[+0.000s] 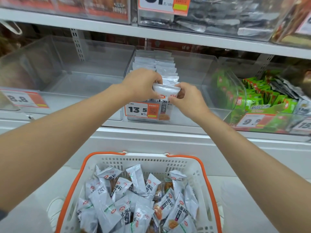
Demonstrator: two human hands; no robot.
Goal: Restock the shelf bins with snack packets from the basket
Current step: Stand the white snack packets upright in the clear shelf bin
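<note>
In the centre of the frame, both arms reach up to the middle shelf, where the left hand (143, 84) and right hand (188, 98) hold a small bundle of white snack packets (165, 89) between them at the front edge of a clear bin (195, 69). The left fingers curl over the bundle's top and left side, while the right fingers pinch its right end. Behind the bundle, rows of white packets (161, 64) stand upright inside the same bin, and an orange price tag (136, 109) hangs on its front below the hands. At the bottom centre sits the orange-rimmed basket (204, 174), holding loose packets (134, 199) in a jumble. Green packets (255, 96) fill the bin at the right.
</note>
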